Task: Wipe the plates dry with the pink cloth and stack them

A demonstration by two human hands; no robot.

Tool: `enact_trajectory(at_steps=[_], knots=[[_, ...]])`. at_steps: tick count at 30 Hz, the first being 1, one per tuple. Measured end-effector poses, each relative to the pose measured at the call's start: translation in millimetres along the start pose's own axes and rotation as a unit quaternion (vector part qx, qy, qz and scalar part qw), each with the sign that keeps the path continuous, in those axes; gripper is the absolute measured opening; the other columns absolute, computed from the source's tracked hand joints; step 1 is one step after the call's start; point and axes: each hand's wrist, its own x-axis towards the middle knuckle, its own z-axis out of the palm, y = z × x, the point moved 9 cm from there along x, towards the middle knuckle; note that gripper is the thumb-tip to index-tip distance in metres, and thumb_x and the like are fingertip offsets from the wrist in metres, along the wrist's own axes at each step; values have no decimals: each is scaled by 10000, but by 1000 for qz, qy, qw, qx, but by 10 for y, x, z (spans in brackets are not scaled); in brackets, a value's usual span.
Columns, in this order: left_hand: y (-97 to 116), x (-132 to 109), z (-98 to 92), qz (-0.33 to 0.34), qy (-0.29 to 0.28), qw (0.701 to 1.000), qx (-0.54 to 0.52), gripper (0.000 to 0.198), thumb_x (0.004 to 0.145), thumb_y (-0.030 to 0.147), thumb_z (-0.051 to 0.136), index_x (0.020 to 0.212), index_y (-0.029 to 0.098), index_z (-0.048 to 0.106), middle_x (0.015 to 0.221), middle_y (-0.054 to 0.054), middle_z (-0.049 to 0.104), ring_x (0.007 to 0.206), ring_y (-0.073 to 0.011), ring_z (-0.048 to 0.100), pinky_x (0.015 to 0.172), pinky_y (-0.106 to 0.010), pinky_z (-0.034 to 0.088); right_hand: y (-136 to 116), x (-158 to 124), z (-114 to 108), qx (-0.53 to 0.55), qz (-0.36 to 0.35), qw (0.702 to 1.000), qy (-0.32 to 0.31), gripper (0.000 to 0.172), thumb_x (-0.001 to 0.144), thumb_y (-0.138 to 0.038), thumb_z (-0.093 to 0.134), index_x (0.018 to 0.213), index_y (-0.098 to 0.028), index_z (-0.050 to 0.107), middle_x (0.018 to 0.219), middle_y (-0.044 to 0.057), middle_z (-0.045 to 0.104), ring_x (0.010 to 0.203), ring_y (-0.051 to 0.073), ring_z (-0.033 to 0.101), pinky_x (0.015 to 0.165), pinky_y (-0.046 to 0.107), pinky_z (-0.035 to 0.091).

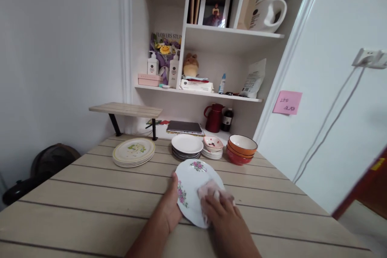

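A plate (190,178) is at the near part of the surface (90,205); the left hand (169,205) is at its left edge; a cloth (210,188) lies on it, under the right hand (223,210); behind, from left to right, stand a plate stack (133,151), a second stack (186,146), a small bowl (213,142) on little plates (211,155), and stacked bowls (242,149); a jug (213,118) stands behind those.

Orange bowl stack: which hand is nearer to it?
Right. The right hand presses a pink cloth on the floral plate, in front of the orange bowl stack; the left hand holds the plate's left rim, farther off.
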Motion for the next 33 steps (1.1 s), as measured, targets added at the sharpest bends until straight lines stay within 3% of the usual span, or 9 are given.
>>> enact_trajectory(at_steps=[3,7,12,14,17,22,27,30,33], knots=[[1,-30,25,-5,3,1000,11,742,863,651,409,1377,121,484,1184,-197,674,1117,-323,628,1000,-469,428,-391,-3,30,69,-87,994,3,665,819,-65,412,1400,-388,446,1453,-50,489,1332,320,373,1075,537,315],[17,-54,34,3,-1,1000,16,717,860,633,447,1357,119,506,1155,-192,688,1084,-311,646,987,-451,441,-626,415,-288,139,-145,979,41,653,806,-101,462,1381,-410,460,1457,-74,481,1287,270,402,1065,455,325],[56,-37,74,31,-19,999,0,626,899,575,414,1376,178,490,1169,-155,691,1097,-290,642,993,-459,432,-163,758,-510,85,-61,993,55,584,859,-97,361,1339,-390,520,1505,-43,420,1330,298,358,996,496,357],[59,-21,54,35,-11,999,0,632,896,575,418,1374,168,492,1164,-160,693,1099,-290,641,987,-456,436,46,636,-426,47,-23,997,58,605,847,-99,373,1368,-387,482,1515,-29,404,1332,319,363,957,518,385],[19,5,21,13,-4,1000,-7,706,880,625,393,1362,120,499,1144,-190,694,1085,-304,646,960,-456,456,105,272,-171,6,-27,998,59,670,768,-68,458,1347,-403,498,1487,-37,447,1307,329,406,949,502,406],[-35,10,-23,-17,5,1000,21,802,823,710,414,1319,92,537,1090,-213,707,1019,-331,671,879,-454,504,-415,-53,35,30,-149,986,71,643,758,-66,507,1313,-388,541,1358,-20,590,1154,303,529,886,416,460],[67,-32,-10,35,14,999,24,686,858,624,467,1319,121,538,1094,-178,715,1015,-289,678,895,-403,504,-756,414,-396,199,-213,953,79,448,729,-33,466,981,-308,714,1314,-40,620,1101,183,557,969,332,396],[90,-40,36,45,1,999,-2,636,896,583,422,1361,155,498,1136,-159,704,1061,-276,660,950,-423,473,-569,754,-580,209,-175,958,83,491,729,-22,435,1015,-303,719,1380,-28,569,1208,191,505,1038,369,332],[81,-19,-2,39,16,999,-4,659,897,584,413,1379,139,473,1146,-167,699,1090,-285,646,982,-454,447,-175,859,-545,151,-92,981,80,570,764,-47,426,1208,-326,648,1446,-11,502,1322,234,398,1064,434,299]])
